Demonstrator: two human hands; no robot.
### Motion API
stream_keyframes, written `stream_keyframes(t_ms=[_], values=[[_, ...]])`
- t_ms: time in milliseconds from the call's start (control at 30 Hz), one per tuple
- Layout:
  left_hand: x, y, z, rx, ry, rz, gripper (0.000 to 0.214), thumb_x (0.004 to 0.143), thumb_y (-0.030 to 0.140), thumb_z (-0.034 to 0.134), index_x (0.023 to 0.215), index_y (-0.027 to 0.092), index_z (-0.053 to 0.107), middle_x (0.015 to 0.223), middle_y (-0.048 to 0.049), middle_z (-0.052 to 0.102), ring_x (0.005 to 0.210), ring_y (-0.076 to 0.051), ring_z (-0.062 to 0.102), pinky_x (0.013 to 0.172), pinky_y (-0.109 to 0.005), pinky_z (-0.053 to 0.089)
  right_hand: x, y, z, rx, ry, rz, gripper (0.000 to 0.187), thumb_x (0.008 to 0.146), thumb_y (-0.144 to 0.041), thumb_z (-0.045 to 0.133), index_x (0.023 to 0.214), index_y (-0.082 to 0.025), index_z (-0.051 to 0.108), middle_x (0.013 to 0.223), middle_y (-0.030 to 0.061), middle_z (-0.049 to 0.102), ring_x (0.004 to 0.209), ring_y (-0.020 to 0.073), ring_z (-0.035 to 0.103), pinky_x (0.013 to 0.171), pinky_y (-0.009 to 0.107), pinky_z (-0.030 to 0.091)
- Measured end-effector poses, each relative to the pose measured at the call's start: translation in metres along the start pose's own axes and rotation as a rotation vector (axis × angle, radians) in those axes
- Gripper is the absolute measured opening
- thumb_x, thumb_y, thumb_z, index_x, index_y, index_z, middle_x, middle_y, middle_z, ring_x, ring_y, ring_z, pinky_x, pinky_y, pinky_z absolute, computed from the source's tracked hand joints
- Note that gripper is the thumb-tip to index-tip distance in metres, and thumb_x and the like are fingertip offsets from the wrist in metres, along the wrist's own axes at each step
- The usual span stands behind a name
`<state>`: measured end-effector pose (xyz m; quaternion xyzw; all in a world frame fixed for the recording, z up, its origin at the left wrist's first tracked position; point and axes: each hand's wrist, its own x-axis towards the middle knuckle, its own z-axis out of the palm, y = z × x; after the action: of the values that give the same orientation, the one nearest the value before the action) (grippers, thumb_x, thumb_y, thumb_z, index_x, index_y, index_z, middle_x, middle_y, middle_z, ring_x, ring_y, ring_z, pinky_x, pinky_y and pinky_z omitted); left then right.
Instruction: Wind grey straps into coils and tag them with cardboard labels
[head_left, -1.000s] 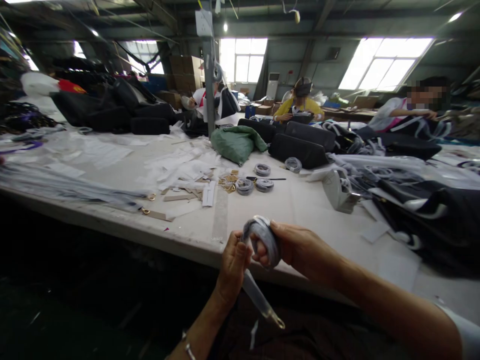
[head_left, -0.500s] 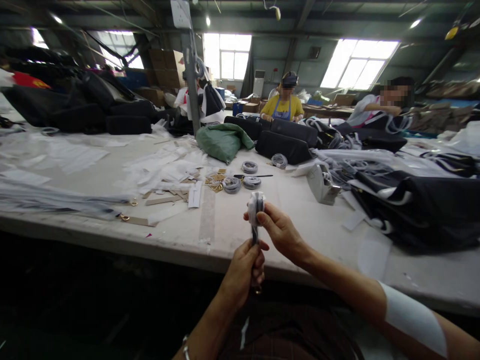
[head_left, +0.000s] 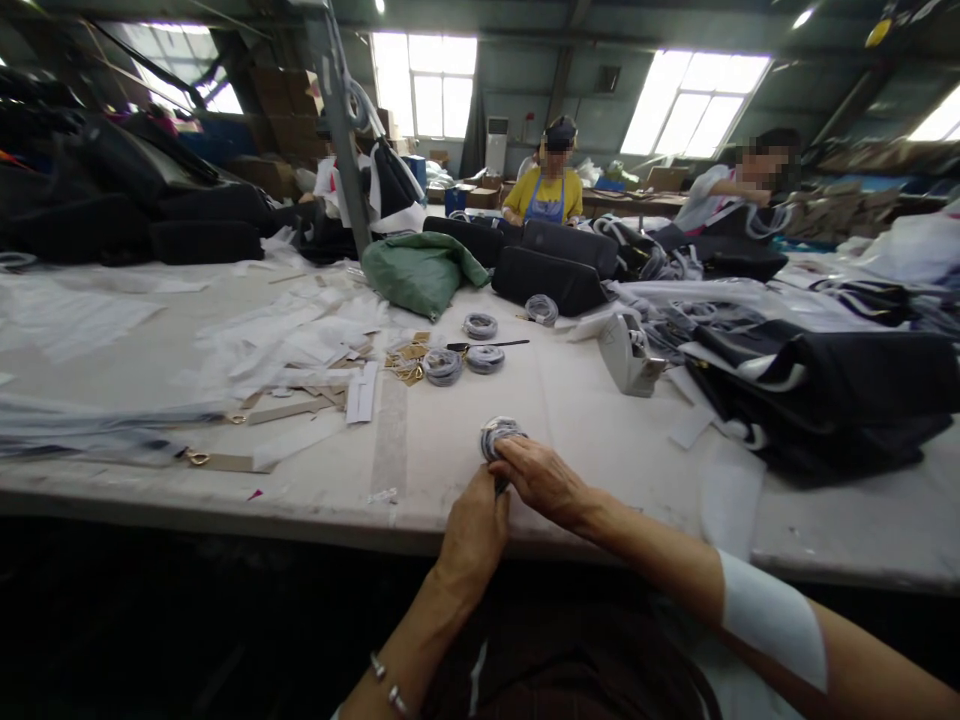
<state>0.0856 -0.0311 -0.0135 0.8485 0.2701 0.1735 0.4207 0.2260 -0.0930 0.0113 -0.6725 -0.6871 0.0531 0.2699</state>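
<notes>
A grey coiled strap (head_left: 498,432), wrapped in thin pale material, rests on or just above the table near its front edge. My right hand (head_left: 544,478) is closed on the coil's right side with bent fingers. Just below, my left hand (head_left: 474,528) is closed around the strap's short tail, its fingertips mostly hidden behind the hand. Beyond them lie more rolled straps, among them one coil (head_left: 442,367) and another coil (head_left: 485,360), beside a thin black strip (head_left: 514,344) and several tan tags with gold clasps (head_left: 409,362).
A grey tape dispenser (head_left: 628,360) stands right of centre, near a black bag (head_left: 825,400). Long wrapped straps (head_left: 90,430) and paper scraps (head_left: 300,345) cover the table's left. A green sack (head_left: 420,272) and black bags (head_left: 547,280) sit farther back, where co-workers (head_left: 551,190) are.
Both hands have lowered the strap toward the table, and the coil has turned from edge-on to showing its round face. My right hand has moved over its right side. The view has shifted right.
</notes>
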Motion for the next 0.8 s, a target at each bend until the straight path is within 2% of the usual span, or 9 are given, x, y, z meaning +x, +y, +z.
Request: stream_keyframes(t_ms=[167,300,433,600,700,800], values=[[0.003,-0.014,0.006,0.479,0.136,0.227,0.023,0.094,0.013,0.042,0.105,0.019,0.061,0.090,-0.0065,0.064,0.079,-0.020,0.062,0.067,-0.028,0.049,0.001,0.012,0.005,-0.020,-0.027,0.153,0.012,0.095,-0.021,0.051,0.084,-0.019,0.052,0.084,0.0037,0.060,0.076,0.0177,0.055,0.072,0.031,0.046],[0.007,-0.026,0.004,0.551,0.175,0.407,0.021,0.094,0.011,0.044,0.092,0.018,0.063,0.078,-0.0060,0.063,0.074,-0.020,0.060,0.066,-0.029,0.046,0.007,0.014,0.012,-0.133,-0.087,0.152,0.010,0.093,-0.018,0.055,0.082,-0.018,0.055,0.085,0.0057,0.062,0.078,0.0192,0.056,0.071,0.032,0.047],[0.011,-0.037,0.000,0.530,0.160,0.438,0.022,0.097,0.014,0.041,0.096,0.017,0.063,0.077,-0.0064,0.064,0.071,-0.020,0.060,0.067,-0.030,0.045,0.012,0.015,0.014,-0.199,-0.147,0.051,0.011,0.091,-0.012,0.052,0.082,-0.017,0.057,0.085,0.0066,0.062,0.078,0.0195,0.054,0.072,0.033,0.047],[0.014,-0.041,-0.003,0.543,0.251,0.408,0.018,0.097,0.023,0.046,0.106,0.017,0.061,0.079,-0.0068,0.066,0.072,-0.020,0.060,0.068,-0.032,0.044,0.009,0.019,0.005,-0.140,-0.228,-0.085,0.015,0.089,-0.006,0.047,0.087,-0.016,0.058,0.086,0.0058,0.061,0.073,0.0172,0.051,0.069,0.030,0.046],[0.014,-0.036,-0.006,0.657,0.322,0.446,0.011,0.094,0.023,0.053,0.098,0.020,0.063,0.085,-0.0076,0.066,0.077,-0.022,0.059,0.071,-0.035,0.043,0.011,0.024,0.000,-0.154,-0.289,-0.199,0.017,0.089,-0.005,0.047,0.084,-0.015,0.060,0.084,0.0066,0.061,0.073,0.0178,0.050,0.069,0.031,0.046],[0.017,-0.031,-0.006,0.654,0.337,0.506,0.009,0.091,0.016,0.055,0.088,0.020,0.063,0.102,-0.0097,0.065,0.097,-0.025,0.057,0.083,-0.038,0.045,0.014,0.030,-0.004,-0.185,-0.330,-0.315,0.017,0.090,-0.006,0.047,0.087,-0.014,0.062,0.086,0.0082,0.063,0.079,0.0196,0.052,0.073,0.032,0.046]])
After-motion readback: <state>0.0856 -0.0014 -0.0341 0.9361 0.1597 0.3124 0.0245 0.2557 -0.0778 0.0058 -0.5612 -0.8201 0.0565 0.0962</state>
